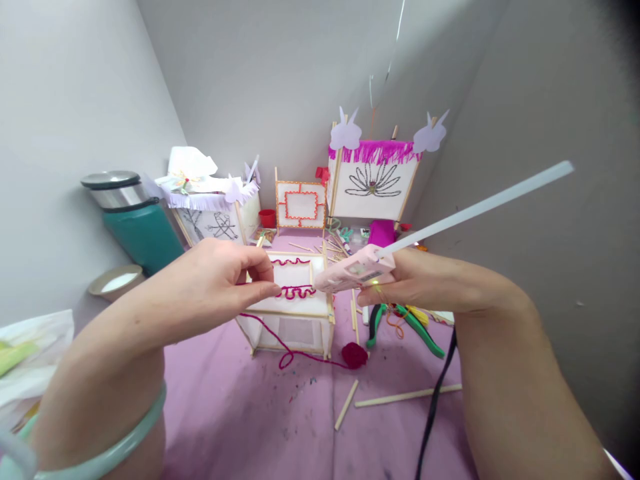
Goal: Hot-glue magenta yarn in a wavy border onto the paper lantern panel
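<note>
- Our R hand (417, 277): wrapped round pale-pink plastic glue gun (350, 270), nozzle aimed left
- Wavy magenta yarn trim (299, 292): running L–R btwn nozzle & our L hand (220, 277), nearer, near-pinched, hold unclear
- White-panelled wood-stick box (295, 305) beneath

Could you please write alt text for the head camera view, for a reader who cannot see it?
The right hand holds a pink glue gun over a wood-framed box; the left hand is at its dark pink yarn trim. Green-handled pliers lie on a purple table, with decorated panels and a teal bottle beyond.
</note>
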A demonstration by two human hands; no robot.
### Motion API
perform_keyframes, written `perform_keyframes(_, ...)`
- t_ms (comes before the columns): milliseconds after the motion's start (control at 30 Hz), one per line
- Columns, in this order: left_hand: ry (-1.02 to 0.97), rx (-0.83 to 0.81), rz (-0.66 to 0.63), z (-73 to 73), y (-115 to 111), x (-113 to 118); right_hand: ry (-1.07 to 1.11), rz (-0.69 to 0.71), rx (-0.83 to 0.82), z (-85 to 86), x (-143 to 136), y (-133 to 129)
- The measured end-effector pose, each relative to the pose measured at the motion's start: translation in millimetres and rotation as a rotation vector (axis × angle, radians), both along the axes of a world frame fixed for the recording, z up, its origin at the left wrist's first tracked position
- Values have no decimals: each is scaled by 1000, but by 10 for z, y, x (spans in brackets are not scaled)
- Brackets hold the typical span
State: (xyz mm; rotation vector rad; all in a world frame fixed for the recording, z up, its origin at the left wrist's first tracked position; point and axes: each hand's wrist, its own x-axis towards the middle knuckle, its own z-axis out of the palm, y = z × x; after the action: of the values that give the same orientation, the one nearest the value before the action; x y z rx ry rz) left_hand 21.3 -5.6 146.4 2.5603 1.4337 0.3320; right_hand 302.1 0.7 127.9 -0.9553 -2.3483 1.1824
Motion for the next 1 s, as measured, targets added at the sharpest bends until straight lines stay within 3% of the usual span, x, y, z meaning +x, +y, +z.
perform_keyframes(433, 34, -62, 7, 2, -10, -27, 28, 44, -53, 2, 16, 11)
perform_keyframes(1000, 133, -29, 58, -19, 79, -47, 40, 96, -69, -38, 62, 72)
